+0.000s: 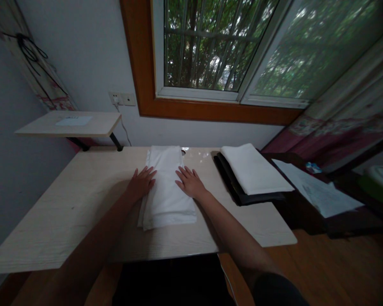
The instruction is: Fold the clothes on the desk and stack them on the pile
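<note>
A white cloth (167,187), folded into a long strip, lies flat on the pale wooden desk (92,199) in front of me. Its left edge shows more than one layer. My left hand (141,183) rests on that left edge, fingers spread and pointing away from me. Against the right edge lies my right hand (190,182), its fingers stretched out flat on the fabric. Neither hand grips the cloth. What kind of white item it is cannot be made out from the folds.
Right of the cloth, a folded white cloth (257,170) lies on a dark folded item (231,182). A raised shelf (35,123) stands at the desk's back left. Beyond the right edge is a dark table (293,161) with papers (319,193). A window (210,46) is behind.
</note>
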{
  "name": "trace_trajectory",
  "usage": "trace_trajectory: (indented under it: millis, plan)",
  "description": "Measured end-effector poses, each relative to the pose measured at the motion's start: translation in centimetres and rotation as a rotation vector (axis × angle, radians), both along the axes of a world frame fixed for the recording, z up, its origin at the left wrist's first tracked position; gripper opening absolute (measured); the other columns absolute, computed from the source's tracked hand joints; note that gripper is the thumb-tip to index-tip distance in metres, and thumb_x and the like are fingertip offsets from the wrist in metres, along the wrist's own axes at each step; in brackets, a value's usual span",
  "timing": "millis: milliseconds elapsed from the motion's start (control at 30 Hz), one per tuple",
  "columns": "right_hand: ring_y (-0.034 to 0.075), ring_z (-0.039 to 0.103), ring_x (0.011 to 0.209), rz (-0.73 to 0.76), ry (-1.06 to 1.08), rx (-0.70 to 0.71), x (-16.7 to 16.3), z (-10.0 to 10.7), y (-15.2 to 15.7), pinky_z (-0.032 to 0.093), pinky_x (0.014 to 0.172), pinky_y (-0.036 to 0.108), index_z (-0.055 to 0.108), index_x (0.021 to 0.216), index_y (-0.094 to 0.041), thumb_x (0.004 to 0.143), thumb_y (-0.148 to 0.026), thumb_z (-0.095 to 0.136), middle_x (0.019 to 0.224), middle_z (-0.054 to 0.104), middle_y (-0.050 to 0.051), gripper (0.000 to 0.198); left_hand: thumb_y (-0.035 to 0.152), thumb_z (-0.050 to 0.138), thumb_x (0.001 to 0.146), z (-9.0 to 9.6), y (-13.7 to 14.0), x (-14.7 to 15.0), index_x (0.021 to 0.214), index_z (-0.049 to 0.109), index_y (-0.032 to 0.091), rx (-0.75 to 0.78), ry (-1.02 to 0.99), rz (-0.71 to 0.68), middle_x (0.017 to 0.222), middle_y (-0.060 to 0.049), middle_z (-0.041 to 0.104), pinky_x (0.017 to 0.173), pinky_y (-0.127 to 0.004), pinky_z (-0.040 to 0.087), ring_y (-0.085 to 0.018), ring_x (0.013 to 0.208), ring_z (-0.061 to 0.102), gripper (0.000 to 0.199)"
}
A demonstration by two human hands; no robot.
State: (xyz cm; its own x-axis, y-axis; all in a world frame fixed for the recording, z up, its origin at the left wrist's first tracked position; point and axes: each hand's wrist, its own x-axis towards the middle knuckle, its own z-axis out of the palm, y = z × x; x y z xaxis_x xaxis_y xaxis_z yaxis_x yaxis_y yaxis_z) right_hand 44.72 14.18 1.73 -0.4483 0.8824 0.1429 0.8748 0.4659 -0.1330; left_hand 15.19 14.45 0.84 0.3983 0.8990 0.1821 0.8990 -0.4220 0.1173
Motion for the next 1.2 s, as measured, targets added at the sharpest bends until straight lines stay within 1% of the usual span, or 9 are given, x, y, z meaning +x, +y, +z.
trace_trajectory:
  millis: [133, 267, 500, 667, 767, 833, 967, 1100, 1200]
  plan:
    - [0.033, 0.025, 0.156, -0.004, -0.01, 0.012, 0.2, 0.0, 0.2, 0.024, 0.124, 0.059, 0.043, 0.157, -0.027, 0.107, -0.051, 0.04, 0.167, 0.033, 0.006, 0.056, 0.033, 0.041, 0.102, 0.1, -0.4, -0.1, 0.149, 0.05, 0.02, 0.036, -0.072, 0.011, 0.158, -0.015, 0.047, 0.122, -0.062, 0.025, -0.031, 0.147, 0.04, 0.049]
    - [0.034, 0.026, 0.156, -0.005, -0.004, 0.036, 1.2, -0.2, -1.2, 0.024, 0.124, 0.06, 0.044, 0.156, -0.027, 0.108, -0.049, 0.04, 0.167, 0.035, 0.005, 0.053, 0.034, 0.054, 0.096, 0.4, -3.3, -0.6, 0.14, 0.058, 0.017, 0.048, -0.169, 0.013, 0.135, -0.017, 0.061, 0.115, -0.054, 0.036, -0.031, 0.129, 0.052, 0.047]
    - [0.036, 0.028, 0.154, 0.011, 0.014, 0.056, 2.8, 0.0, -4.1, 0.026, 0.123, 0.062, 0.048, 0.154, -0.025, 0.107, -0.042, 0.044, 0.164, 0.04, 0.008, 0.05, 0.04, 0.065, 0.089, 2.7, -8.8, -0.8, 0.137, 0.062, 0.019, -0.156, -0.231, 0.022, 0.112, -0.01, 0.069, 0.104, -0.046, 0.041, -0.027, 0.107, 0.057, 0.052]
    - [0.032, 0.042, 0.144, 0.15, 0.181, 0.149, 2.4, 0.8, -5.5, 0.035, 0.121, 0.058, 0.057, 0.145, -0.023, 0.1, -0.022, 0.055, 0.149, 0.057, 0.012, 0.045, 0.038, 0.065, 0.087, 3.9, -10.2, -0.2, 0.145, 0.054, 0.019, -0.319, -0.248, 0.008, 0.102, -0.007, 0.07, 0.095, -0.038, 0.045, -0.025, 0.098, 0.058, 0.062]
    - [0.027, 0.054, 0.129, 0.294, 0.301, 0.116, 1.6, 1.6, -6.7, 0.048, 0.111, 0.051, 0.062, 0.136, -0.024, 0.097, -0.016, 0.057, 0.133, 0.065, 0.011, 0.04, 0.036, 0.063, 0.087, 3.6, -10.3, 0.1, 0.146, 0.053, 0.019, -0.374, -0.253, 0.017, 0.096, -0.006, 0.069, 0.089, -0.037, 0.045, -0.023, 0.092, 0.059, 0.063]
    - [0.025, 0.06, 0.118, 0.395, 0.35, 0.056, 0.9, 2.2, -7.6, 0.053, 0.102, 0.044, 0.065, 0.128, -0.024, 0.098, -0.019, 0.058, 0.122, 0.068, 0.01, 0.031, 0.033, 0.062, 0.085, 3.3, -10.3, 0.2, 0.147, 0.051, 0.02, -0.418, -0.29, 0.031, 0.092, -0.005, 0.067, 0.083, -0.035, 0.045, -0.022, 0.086, 0.058, 0.064]
    - [0.022, 0.063, 0.108, 0.523, 0.388, -0.046, -0.6, 3.3, -9.2, 0.054, 0.096, 0.036, 0.066, 0.116, -0.023, 0.1, -0.031, 0.061, 0.11, 0.069, 0.008, 0.018, 0.03, 0.058, 0.084, 3.1, -10.3, 0.3, 0.145, 0.051, 0.021, -0.528, -0.488, 0.005, 0.08, 0.002, 0.056, 0.074, -0.031, 0.044, -0.017, 0.074, 0.054, 0.062]
    - [0.024, 0.062, 0.108, 0.549, 0.376, -0.078, -2.0, 3.8, -10.4, 0.052, 0.096, 0.037, 0.063, 0.116, -0.022, 0.092, -0.052, 0.071, 0.112, 0.067, 0.009, 0.04, 0.041, 0.053, 0.091, 4.0, -11.3, 0.6, 0.14, 0.05, 0.024, -0.617, -0.824, 0.05, 0.088, 0.002, 0.051, 0.067, -0.028, 0.045, -0.013, 0.07, 0.051, 0.051]
    - [0.028, 0.061, 0.11, 0.492, 0.331, -0.051, -2.7, 3.5, -11.3, 0.051, 0.097, 0.042, 0.06, 0.119, -0.021, 0.084, -0.062, 0.075, 0.115, 0.066, 0.011, 0.056, 0.048, 0.055, 0.093, 5.2, -12.3, 1.2, 0.134, 0.051, 0.026, -0.704, -1.051, 0.122, 0.096, 0.001, 0.052, 0.062, -0.025, 0.046, -0.012, 0.071, 0.053, 0.047]
